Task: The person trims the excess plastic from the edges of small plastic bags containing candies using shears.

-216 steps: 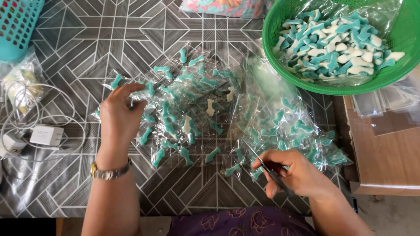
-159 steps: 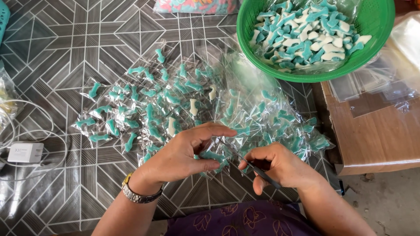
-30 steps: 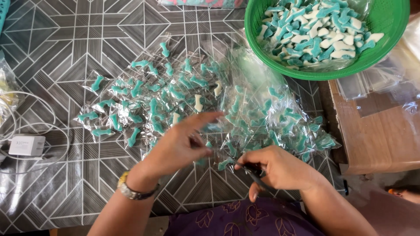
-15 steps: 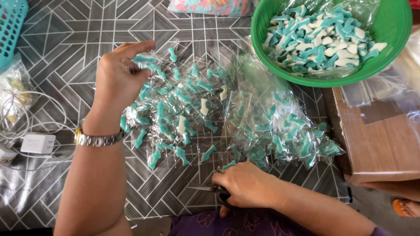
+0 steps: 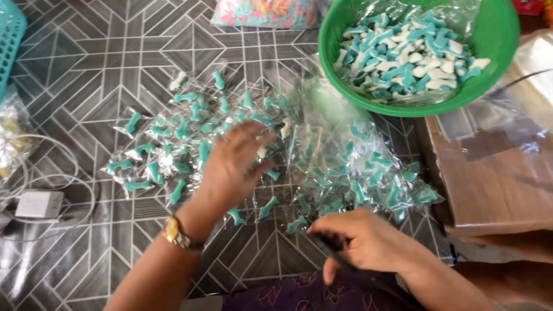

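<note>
A grey worktop [image 5: 86, 69] with a geometric line pattern fills my view, and a green basket [image 5: 495, 52] of loose teal and white gummies sits at the upper right. Half a second ago my left hand [image 5: 233, 164] was up at the upper left edge of the pile; now it has swept down to mid-frame and lies spread, fingers blurred, over the small clear packets of gummies [image 5: 190, 138], touching them. My right hand [image 5: 363, 242] has lifted a little from the lower edge and is curled around dark scissors [image 5: 328, 245], at the near edge of the packet heap. I judge the left hand is picking the next packet. A white charger [image 5: 37, 204] rests at the left.
</note>
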